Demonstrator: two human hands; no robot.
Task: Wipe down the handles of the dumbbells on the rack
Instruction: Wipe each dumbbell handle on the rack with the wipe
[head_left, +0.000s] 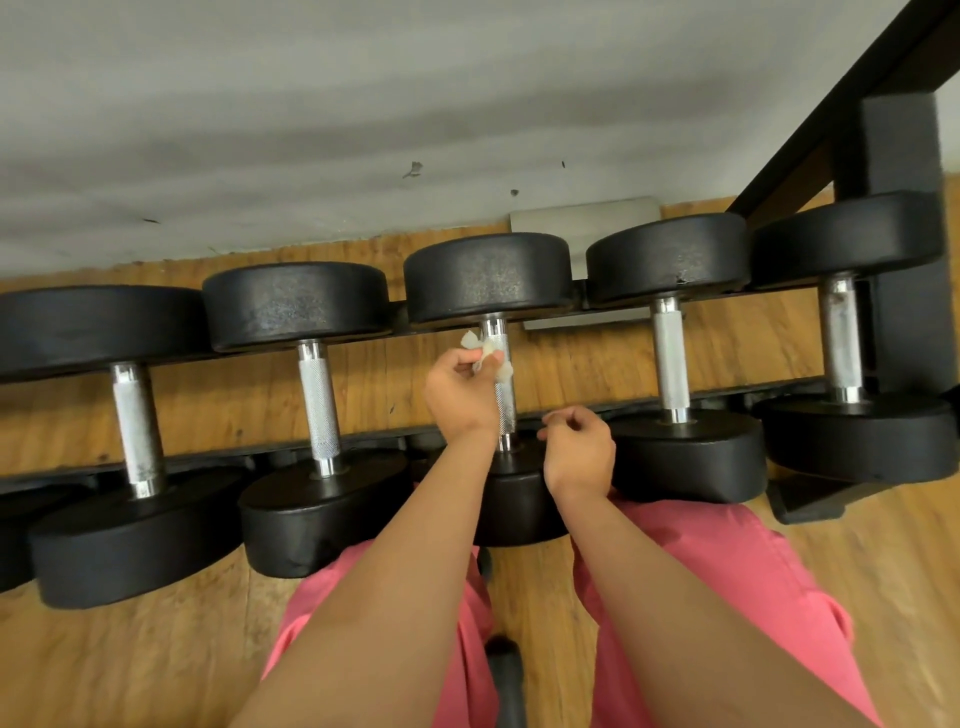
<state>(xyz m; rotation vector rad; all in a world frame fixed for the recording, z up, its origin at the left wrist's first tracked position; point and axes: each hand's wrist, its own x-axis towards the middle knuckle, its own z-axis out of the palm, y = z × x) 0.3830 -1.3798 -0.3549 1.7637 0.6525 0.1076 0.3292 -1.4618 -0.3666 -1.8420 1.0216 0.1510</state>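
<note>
Left hand (460, 395) pinching crumpled wipe (471, 340), knurled handle (505, 402)

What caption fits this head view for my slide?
The left hand holds a white wipe against the middle dumbbell's handle; the right hand hovers nearby.

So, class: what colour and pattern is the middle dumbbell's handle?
Silver, finely knurled; the handle by the wipe shows best in the head view.

The handles (319, 400) are bright metal, knurled rough between smooth glossy collars; the rightmost handle (839, 338) looks duller, spotted. The heads (488, 275) are matt black, faintly grainy. The wipe (470, 340) is thin, crumpled, white. The floor (857, 597) is grained wood.
</note>
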